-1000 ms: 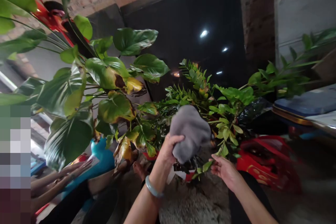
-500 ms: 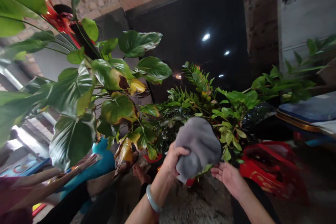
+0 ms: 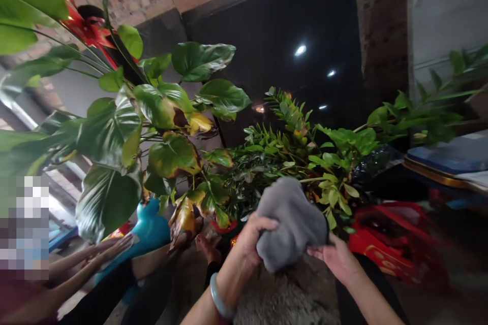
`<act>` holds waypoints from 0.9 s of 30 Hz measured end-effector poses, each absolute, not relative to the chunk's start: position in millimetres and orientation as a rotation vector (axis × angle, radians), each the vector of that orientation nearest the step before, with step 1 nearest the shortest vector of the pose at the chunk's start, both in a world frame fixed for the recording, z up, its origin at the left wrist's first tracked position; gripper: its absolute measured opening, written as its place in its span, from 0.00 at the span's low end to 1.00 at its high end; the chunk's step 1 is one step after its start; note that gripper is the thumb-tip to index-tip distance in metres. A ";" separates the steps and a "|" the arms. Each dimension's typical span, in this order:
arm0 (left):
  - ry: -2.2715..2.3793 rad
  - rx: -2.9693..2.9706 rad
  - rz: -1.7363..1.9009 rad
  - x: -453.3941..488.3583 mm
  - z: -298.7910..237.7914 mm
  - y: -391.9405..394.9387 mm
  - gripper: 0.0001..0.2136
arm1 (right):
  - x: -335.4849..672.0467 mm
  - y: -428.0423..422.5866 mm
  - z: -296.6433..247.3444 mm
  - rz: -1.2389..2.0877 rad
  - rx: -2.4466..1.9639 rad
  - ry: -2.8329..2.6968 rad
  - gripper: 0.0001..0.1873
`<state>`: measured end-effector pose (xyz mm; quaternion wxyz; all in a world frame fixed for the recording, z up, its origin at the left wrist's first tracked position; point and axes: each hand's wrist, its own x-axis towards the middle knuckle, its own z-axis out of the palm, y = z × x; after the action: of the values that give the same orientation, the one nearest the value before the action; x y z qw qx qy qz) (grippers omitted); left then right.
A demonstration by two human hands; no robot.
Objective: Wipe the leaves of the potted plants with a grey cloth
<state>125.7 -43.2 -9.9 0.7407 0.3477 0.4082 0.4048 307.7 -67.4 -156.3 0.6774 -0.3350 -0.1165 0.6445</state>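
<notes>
A crumpled, soft grey cloth (image 3: 292, 221) hangs between the two hands, above the rough grey-brown floor (image 3: 282, 299); it lies at about 2 o'clock from the left hand (image 3: 253, 238) and at about 10 o'clock from the right hand (image 3: 339, 261); bunched into a rounded lump, it shows no clear long axis, though its narrow dark edge faces 3 o'clock. The left hand, above a pale blue-green ring-shaped bangle (image 3: 219, 297), grasps the cloth at its 8 o'clock side, thumb laid across the front, the other fingers out of sight behind; the right hand meets the rim between 4 and 5 o'clock with its fingertips, and whether these pinch the fabric or merely touch it I cannot tell; both hands are thus at the cloth, the left with the fuller hold. Past the cloth, at 2 o'clock, grow low, green, small-leaved plants (image 3: 337, 195); at nearly 3 o'clock from the right hand sits a glossy red bag (image 3: 396, 249) with gold-coloured markings.
</notes>
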 end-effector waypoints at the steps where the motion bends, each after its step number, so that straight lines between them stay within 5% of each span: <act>1: 0.876 0.756 0.977 125.2 0.2 -35.7 0.13 | 308.0 -67.5 -154.7 1.466 -0.760 -0.249 0.15; 5: 0.790 0.677 1.247 124.9 18.8 -9.4 0.14 | 307.6 -66.4 -149.0 1.475 -0.712 -0.241 0.17; 13: 1.091 0.733 0.798 113.1 -49.7 -50.8 0.13 | 298.4 -64.1 -143.5 1.374 -0.610 -0.235 0.17; 20: 0.887 0.724 1.124 103.0 6.8 -26.0 0.16 | 298.6 -55.1 -151.3 1.446 -0.633 -0.274 0.20; 27: 1.061 0.775 0.988 96.8 -31.8 -47.3 0.12 | 289.5 -46.8 -155.9 1.439 -0.658 -0.258 0.18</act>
<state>96.8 -47.3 -31.8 0.6809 0.3454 0.4726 0.4401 289.5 -46.8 -155.9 0.6958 -0.2948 -0.1155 0.6447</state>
